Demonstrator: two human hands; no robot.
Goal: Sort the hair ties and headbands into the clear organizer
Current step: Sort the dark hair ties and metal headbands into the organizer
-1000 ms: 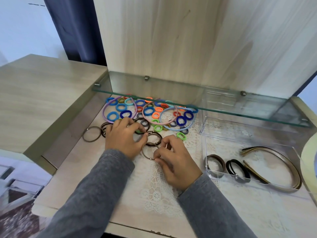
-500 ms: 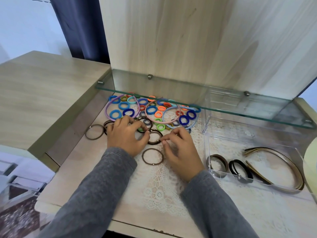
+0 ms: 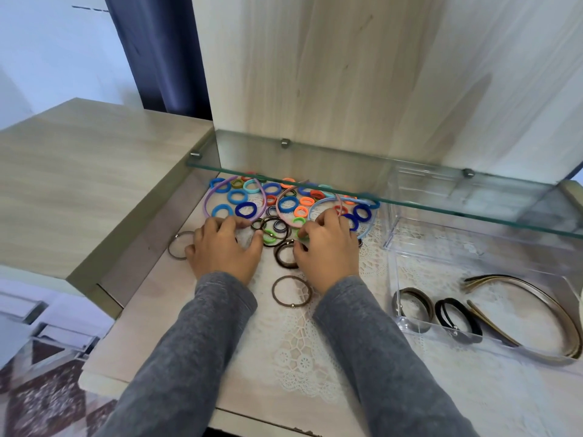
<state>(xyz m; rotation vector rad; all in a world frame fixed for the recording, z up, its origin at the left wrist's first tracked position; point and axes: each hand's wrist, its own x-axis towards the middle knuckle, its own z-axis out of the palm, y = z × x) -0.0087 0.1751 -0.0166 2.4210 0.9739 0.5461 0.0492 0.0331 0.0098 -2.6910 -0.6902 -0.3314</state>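
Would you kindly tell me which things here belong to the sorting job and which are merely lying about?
Belongs to the job:
coloured hair ties
brown hair tie
purple headband
clear organizer
gold headbands, already in it

Just lying about:
glass shelf
lace mat
dark curtain

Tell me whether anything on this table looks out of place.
Nothing looks damaged or spilled. Only two strays: a thin brown ring lies alone by the left wall, and a brown hair tie lies between the sleeves, both apart from the colourful pile.
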